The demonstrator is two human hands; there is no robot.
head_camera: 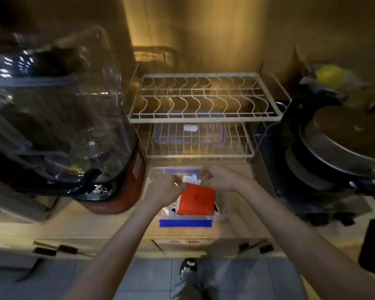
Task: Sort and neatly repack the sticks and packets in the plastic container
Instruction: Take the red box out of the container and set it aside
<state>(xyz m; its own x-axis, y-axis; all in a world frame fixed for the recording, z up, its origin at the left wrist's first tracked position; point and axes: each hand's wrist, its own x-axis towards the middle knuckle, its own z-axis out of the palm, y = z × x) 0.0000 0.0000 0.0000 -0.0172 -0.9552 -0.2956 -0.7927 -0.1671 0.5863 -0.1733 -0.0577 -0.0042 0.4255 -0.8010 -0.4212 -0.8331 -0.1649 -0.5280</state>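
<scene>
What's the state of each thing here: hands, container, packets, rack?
left hand: fingers curled, over the container
right hand: pinching white packets
plastic container: open, no lid on
red packet: lying in the container, tilted
dish rack: top shelf bare, a lid on lower shelf

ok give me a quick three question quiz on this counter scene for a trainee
1. True or false: the flat red packet lies in the clear plastic container with blue clips.
2. Which grip holds the small white paper sticks? A) left hand only B) right hand only C) both hands
3. What rests on the lower shelf of the white wire dish rack?

Key: 1 true; 2 C, both pinch at the sticks above the container; 3 a clear plastic lid with a blue rim.
</scene>
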